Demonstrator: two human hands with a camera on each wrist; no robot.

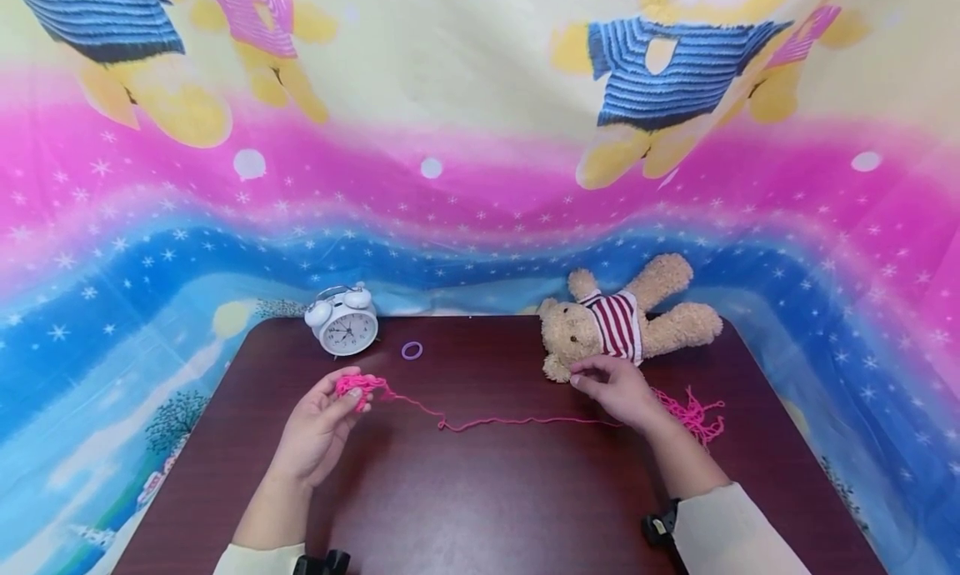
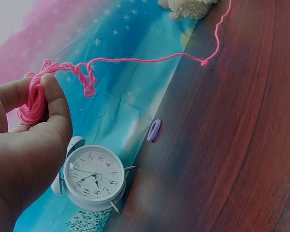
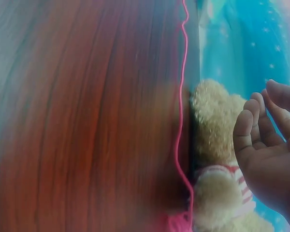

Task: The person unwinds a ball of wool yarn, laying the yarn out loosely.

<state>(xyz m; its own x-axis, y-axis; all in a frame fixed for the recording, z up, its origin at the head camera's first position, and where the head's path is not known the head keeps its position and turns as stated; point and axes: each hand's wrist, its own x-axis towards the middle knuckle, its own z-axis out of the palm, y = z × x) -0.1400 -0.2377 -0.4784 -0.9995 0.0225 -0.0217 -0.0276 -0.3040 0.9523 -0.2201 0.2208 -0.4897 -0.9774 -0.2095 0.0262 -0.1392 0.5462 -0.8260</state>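
Observation:
A small bundle of pink yarn (image 1: pixel 362 386) is pinched between the thumb and fingers of my left hand (image 1: pixel 317 429), raised above the table's left part. From the bundle one strand (image 1: pixel 517 421) with a small knot runs rightward, passing behind my right wrist. It leads to a loose, tangled heap of pink yarn (image 1: pixel 693 414) on the right of the table. My right hand (image 1: pixel 615 392) hovers by the teddy bear's head, fingers loosely bent with nothing between them. In the right wrist view, the strand (image 3: pixel 180 121) lies apart from the right hand (image 3: pixel 270 150).
A white alarm clock (image 1: pixel 348 325) stands at the back left of the dark wooden table (image 1: pixel 480 500). Beside it lies a purple ring (image 1: pixel 412 351). The teddy bear (image 1: pixel 622 321) in a striped shirt lies at the back right. A printed curtain (image 1: pixel 480 200) hangs behind.

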